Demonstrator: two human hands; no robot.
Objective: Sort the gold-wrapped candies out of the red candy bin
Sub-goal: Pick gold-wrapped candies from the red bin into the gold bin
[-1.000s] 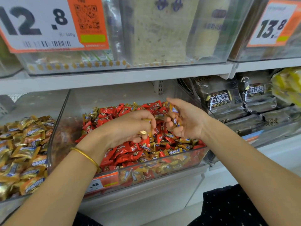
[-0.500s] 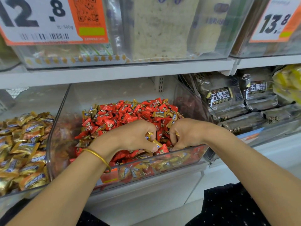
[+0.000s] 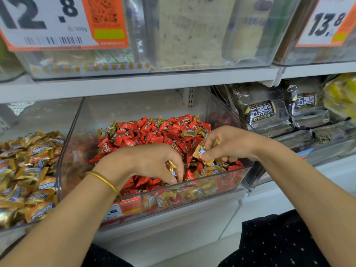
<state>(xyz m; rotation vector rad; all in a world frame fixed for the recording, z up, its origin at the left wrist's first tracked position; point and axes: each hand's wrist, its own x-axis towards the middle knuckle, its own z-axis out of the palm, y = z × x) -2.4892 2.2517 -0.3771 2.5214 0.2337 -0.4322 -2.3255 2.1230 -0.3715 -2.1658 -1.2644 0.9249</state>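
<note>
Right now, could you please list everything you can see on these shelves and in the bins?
red candies: many, red, heaped in the middle clear bin
gold-wrapped candies: several, gold, mixed in along that bin's front
gold candies: many, gold, left bin
dark bread packs: several, black, right shelf
yellow packs: count unclear, yellow, far right
pale blocks: count unclear, cream, upper bin
upper price tags: two, white on orange, 12.8 left, 13.8 right
bangle: one, gold, left wrist
left hand: grip curled round the held gold candy
right hand: grip pinching the pinched gold candy
</note>
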